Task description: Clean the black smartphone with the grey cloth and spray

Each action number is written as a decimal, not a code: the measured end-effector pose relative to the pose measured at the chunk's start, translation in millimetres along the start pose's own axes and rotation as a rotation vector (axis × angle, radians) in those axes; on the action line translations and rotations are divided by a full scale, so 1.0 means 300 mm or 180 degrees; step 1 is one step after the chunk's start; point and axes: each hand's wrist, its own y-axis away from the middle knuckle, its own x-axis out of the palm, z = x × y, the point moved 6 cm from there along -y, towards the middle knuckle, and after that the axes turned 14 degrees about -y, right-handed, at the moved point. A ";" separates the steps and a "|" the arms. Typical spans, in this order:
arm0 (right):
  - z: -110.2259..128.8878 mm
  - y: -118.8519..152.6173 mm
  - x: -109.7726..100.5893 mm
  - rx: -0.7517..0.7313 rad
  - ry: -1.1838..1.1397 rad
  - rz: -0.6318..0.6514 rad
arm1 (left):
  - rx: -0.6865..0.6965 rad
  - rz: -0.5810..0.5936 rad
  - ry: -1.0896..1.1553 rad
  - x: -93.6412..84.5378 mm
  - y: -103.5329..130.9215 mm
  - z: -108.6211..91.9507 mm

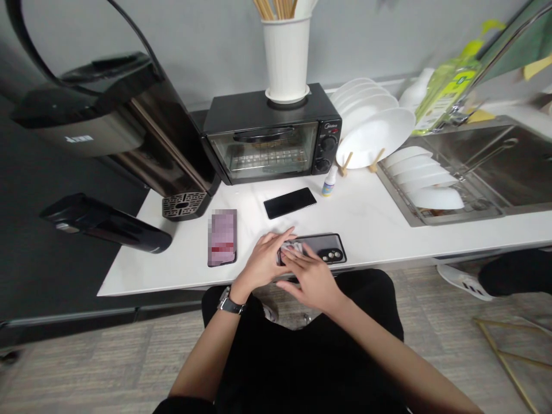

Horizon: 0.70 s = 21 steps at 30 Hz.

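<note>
A phone case or cased phone (311, 241) with a black rim and a camera cutout lies near the counter's front edge. My left hand (265, 259), with a watch on its wrist, rests at its left end. My right hand (313, 276) presses its fingertips on a crumpled white cloth or tissue (292, 246) on the case's left part. A black phone (290, 202) lies just behind. To the left is another phone (222, 237), its face pixelated. A small white spray bottle (329, 181) stands by the oven.
A toaster oven (267, 144) carries a white cup (287, 57) of sticks. Left stand a water dispenser (172, 144) and a black thermos (112, 224). Right are racked plates (375, 135) and a sink (509, 167) with bowls. A person's shoe (463, 282) shows at right.
</note>
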 end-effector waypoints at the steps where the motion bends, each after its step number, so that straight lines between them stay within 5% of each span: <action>1: 0.022 -0.015 0.023 -0.0052 -0.0138 0.0034 | -0.0001 -0.0007 -0.0006 -0.003 0.004 0.003; 4: 0.016 -0.006 0.002 -0.0099 -0.0345 0.0214 | -0.0019 0.0003 -0.0050 -0.007 0.010 0.010; 11: -0.191 0.147 -0.240 0.0318 0.0358 0.0221 | -0.0042 0.0028 0.0009 0.005 -0.007 0.002; 13: -0.186 0.138 -0.221 0.0372 0.0584 0.0093 | -0.0032 0.0013 0.0031 0.008 -0.011 -0.005; 16: -0.105 0.070 -0.105 0.0361 0.0660 -0.0032 | -0.0026 -0.0014 0.0046 0.007 -0.010 -0.009; 21: 0.037 -0.019 0.050 -0.0051 0.0037 0.0186 | -0.0001 -0.0034 0.0033 -0.005 0.008 0.002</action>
